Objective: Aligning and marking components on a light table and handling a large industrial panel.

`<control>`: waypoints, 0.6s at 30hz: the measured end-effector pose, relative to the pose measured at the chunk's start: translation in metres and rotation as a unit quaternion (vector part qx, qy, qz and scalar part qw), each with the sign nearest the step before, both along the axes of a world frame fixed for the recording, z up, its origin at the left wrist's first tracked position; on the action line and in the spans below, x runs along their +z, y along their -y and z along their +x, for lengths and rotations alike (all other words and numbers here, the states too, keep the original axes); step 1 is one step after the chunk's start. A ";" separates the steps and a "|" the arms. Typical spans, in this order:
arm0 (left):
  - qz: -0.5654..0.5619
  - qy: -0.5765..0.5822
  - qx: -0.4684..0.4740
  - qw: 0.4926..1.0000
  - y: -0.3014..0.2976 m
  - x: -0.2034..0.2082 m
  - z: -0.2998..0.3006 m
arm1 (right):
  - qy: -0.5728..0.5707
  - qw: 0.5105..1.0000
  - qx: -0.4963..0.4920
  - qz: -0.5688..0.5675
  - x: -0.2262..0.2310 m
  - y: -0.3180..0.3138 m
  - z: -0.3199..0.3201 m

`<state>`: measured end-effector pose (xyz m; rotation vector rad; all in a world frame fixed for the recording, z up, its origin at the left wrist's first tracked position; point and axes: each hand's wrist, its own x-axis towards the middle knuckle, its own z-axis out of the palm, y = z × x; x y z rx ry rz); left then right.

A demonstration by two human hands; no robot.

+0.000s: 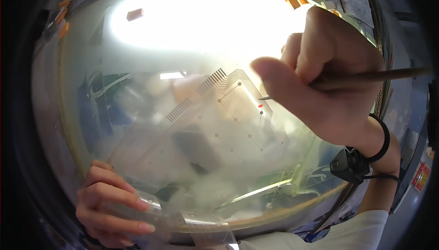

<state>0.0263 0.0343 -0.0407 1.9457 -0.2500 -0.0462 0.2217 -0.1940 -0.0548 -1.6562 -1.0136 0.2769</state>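
My left grip (112, 204) pinches the clear film (183, 126) at its near edge; my right grip (329, 76) clenches a thin stylus (366, 77), tip over the traces.

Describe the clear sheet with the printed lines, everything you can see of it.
The clear sheet is a large, thin, see-through film, glossy and catching strong glare toward its far side. Fine dark circuit-like traces run across its middle: comb-shaped rows, stepped parallel lines, small dots and one red mark. It is held up, facing the camera. The left hand grips its near left edge; the right hand holds a thin dark tool whose tip meets the traces by the red mark.
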 end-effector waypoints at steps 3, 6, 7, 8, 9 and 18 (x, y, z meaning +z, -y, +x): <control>0.006 0.016 0.006 1.000 -0.001 0.012 -0.001 | 0.066 0.998 0.001 -0.013 0.016 -0.004 -0.001; 0.005 0.025 -0.045 0.999 -0.011 0.006 -0.001 | 0.075 0.997 -0.009 -0.017 0.013 -0.004 -0.002; 0.002 0.024 -0.045 0.999 -0.010 0.004 -0.001 | 0.081 0.996 -0.011 -0.025 0.011 -0.004 -0.003; -0.002 0.018 -0.042 0.999 -0.008 0.003 -0.001 | 0.081 0.996 -0.010 -0.027 0.010 -0.003 -0.004; -0.006 0.012 -0.038 0.999 -0.008 0.003 -0.001 | 0.080 0.996 -0.016 -0.035 0.009 -0.003 -0.005; 0.000 0.023 -0.041 0.999 -0.009 0.004 -0.002 | 0.092 0.995 -0.013 -0.039 0.010 -0.004 -0.006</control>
